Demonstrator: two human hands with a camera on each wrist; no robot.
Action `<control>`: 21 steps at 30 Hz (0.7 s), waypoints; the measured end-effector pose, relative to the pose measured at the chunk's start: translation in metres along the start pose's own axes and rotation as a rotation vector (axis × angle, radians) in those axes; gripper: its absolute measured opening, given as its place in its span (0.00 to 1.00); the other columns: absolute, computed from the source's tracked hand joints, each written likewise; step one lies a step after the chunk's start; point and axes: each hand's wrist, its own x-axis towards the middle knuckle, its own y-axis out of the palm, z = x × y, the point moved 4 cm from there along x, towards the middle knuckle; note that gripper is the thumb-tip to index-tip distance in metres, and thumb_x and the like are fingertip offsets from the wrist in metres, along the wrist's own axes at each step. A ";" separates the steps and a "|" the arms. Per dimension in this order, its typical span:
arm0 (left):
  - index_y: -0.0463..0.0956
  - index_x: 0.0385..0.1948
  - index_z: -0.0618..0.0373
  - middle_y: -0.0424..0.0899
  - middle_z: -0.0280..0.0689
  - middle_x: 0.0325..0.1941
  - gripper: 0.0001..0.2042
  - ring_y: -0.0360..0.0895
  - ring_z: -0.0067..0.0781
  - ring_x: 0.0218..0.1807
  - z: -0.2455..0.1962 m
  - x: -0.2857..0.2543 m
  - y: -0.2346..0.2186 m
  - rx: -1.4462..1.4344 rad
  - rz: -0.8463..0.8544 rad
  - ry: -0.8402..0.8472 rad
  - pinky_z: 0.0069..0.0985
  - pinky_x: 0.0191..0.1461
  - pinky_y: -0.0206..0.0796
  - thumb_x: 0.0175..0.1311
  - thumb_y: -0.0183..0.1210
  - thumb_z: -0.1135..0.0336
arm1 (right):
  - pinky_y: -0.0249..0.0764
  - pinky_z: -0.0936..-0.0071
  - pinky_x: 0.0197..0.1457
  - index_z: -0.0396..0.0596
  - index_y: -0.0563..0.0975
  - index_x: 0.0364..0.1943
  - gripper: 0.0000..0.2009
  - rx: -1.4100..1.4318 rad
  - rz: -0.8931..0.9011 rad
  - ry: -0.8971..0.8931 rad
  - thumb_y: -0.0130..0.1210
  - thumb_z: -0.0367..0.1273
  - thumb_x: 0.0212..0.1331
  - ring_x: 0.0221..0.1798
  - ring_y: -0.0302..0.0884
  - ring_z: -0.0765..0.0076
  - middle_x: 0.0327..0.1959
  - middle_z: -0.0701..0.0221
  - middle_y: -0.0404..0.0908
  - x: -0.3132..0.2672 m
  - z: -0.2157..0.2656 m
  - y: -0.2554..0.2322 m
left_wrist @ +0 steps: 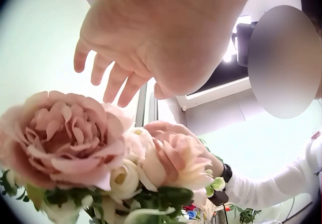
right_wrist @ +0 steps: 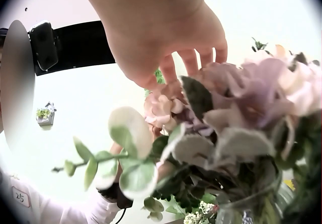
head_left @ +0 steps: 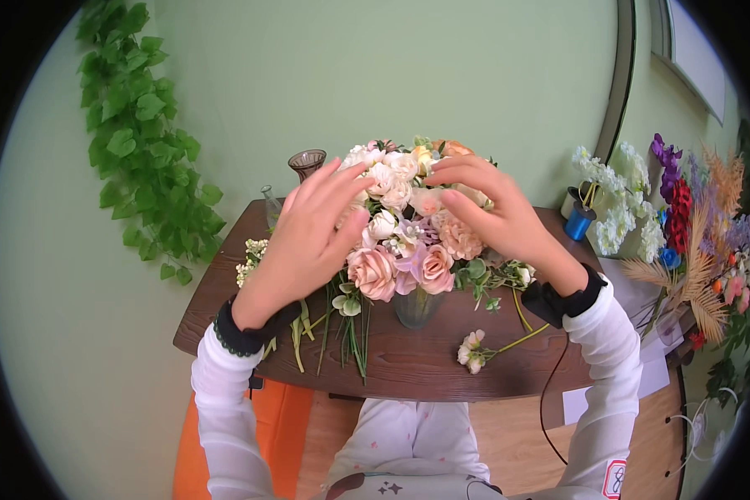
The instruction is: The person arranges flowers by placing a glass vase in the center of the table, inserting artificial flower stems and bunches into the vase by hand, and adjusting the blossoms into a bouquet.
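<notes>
A full bouquet of pink, white and lilac flowers (head_left: 373, 272) stands in a clear glass vase (head_left: 417, 308) on the dark wooden table (head_left: 475, 367). Over the bouquet's left side the left hand (head_left: 312, 229) is held with fingers extended; in the left wrist view that hand (left_wrist: 161, 43) hovers above a large pink bloom (left_wrist: 65, 138). The right hand (head_left: 504, 217) is over the right side, fingers spread and slightly bent; the right wrist view has this hand (right_wrist: 166, 38) close above the blooms (right_wrist: 246, 88), whether touching cannot be told. Neither hand grips anything.
Loose green stems (head_left: 354, 342) lie left of the vase, a small white flower sprig (head_left: 472, 352) to its right. Behind are a brown glass vase (head_left: 307, 162) and a small clear bottle (head_left: 271, 204). At right stand a blue pot (head_left: 579, 223) and more flowers (head_left: 679, 225).
</notes>
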 end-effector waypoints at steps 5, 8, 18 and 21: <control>0.66 0.54 0.60 0.66 0.43 0.60 0.20 0.53 0.46 0.67 0.010 0.022 0.009 -0.080 0.044 0.020 0.37 0.66 0.44 0.65 0.44 0.59 | 0.68 0.66 0.45 0.46 0.79 0.33 0.09 -0.265 0.133 -0.014 0.54 0.33 0.49 0.40 0.73 0.58 0.35 0.64 0.75 0.030 0.004 0.017; 0.64 0.55 0.62 0.65 0.46 0.61 0.22 0.54 0.45 0.67 0.011 0.024 0.023 -0.044 0.132 0.056 0.37 0.66 0.46 0.64 0.46 0.56 | 0.70 0.65 0.41 0.47 0.78 0.31 0.08 -0.458 0.183 -0.043 0.54 0.32 0.48 0.36 0.74 0.57 0.31 0.64 0.73 0.036 -0.006 0.033; 0.61 0.57 0.65 0.62 0.49 0.63 0.25 0.54 0.44 0.67 0.012 0.015 0.029 0.082 0.187 0.033 0.37 0.65 0.48 0.62 0.48 0.56 | 0.69 0.65 0.34 0.43 0.75 0.25 0.02 -0.359 0.121 -0.037 0.55 0.26 0.46 0.32 0.73 0.57 0.29 0.65 0.71 0.016 -0.001 0.027; 0.61 0.57 0.65 0.62 0.49 0.62 0.25 0.54 0.45 0.67 0.007 0.016 0.031 0.095 0.173 0.069 0.37 0.65 0.48 0.62 0.47 0.57 | 0.69 0.64 0.34 0.42 0.74 0.25 0.02 -0.274 0.133 -0.181 0.55 0.25 0.47 0.31 0.72 0.56 0.28 0.65 0.71 0.012 0.004 0.029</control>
